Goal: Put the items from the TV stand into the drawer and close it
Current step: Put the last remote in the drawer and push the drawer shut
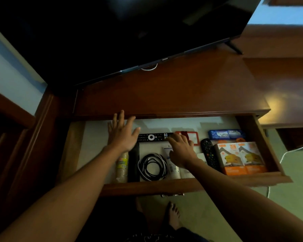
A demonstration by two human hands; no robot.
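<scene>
Bottom centre: bare feet [172, 214] on the floor. Above them the drawer [147, 186] stands pulled open, mid-frame. Inside, left to right: stacked cups [122, 165], coiled cable [152, 166], white tubes [173, 169], dark remote [209, 153], orange boxes [241, 158], blue case [226, 134] behind. Long black remote [153, 137] lies across the back. Left hand [123, 131] spread flat, grip wide, beside its left end; right hand [181, 151] covers its right end, grip unclear. Farther up: desk [173, 91], TV [121, 32].
</scene>
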